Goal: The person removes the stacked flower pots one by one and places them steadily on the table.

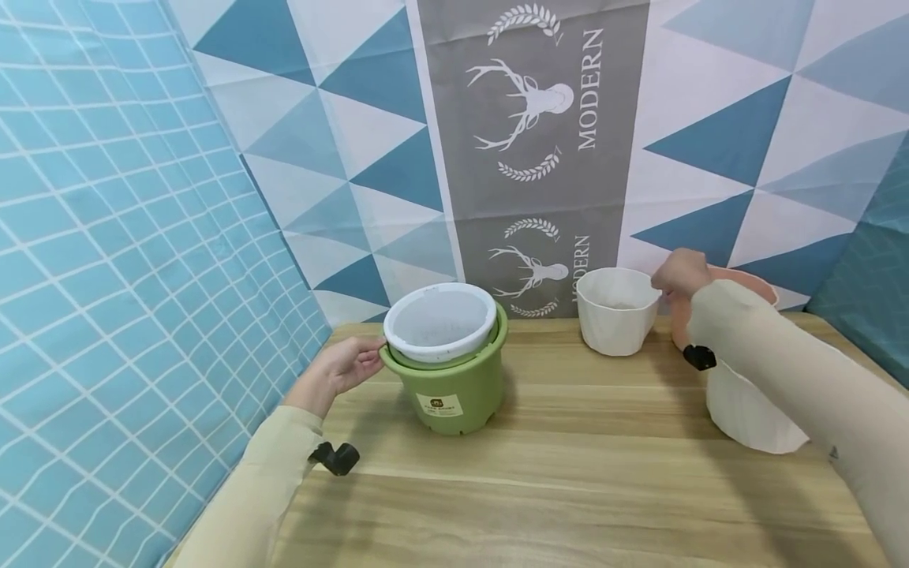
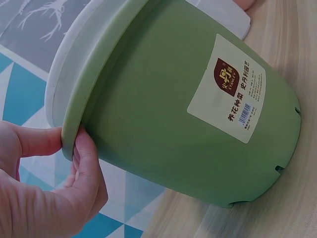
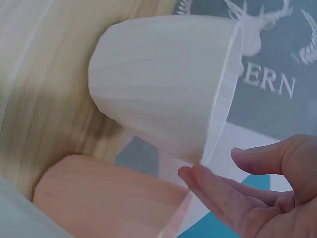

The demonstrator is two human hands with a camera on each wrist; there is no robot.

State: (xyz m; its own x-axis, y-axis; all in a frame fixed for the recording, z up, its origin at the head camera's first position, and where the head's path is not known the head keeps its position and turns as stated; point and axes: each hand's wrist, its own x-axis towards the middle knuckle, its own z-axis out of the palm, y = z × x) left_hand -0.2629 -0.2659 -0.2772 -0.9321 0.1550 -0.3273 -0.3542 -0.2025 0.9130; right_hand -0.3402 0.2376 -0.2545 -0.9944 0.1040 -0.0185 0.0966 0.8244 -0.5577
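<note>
My left hand (image 1: 346, 364) pinches the rim of a green flowerpot (image 1: 465, 394), thumb outside and fingers under the lip in the left wrist view. A white pot (image 1: 439, 315) sits nested inside it. The green pot stands on the table, with a printed label (image 2: 230, 89) on its side. At the right, my right hand (image 1: 683, 272) is beside a small white faceted pot (image 1: 616, 325). In the right wrist view its fingertips touch the white pot's rim from outside, while the thumb stands apart from it.
A pink pot (image 1: 746, 279) stands behind my right forearm, partly hidden. Nearer, another white pot (image 1: 753, 414) is also partly covered by that arm. All stand on a wooden table (image 1: 540, 489). Patterned cloth (image 1: 533, 181) hangs behind, and blue checked cloth (image 1: 114, 260) at the left.
</note>
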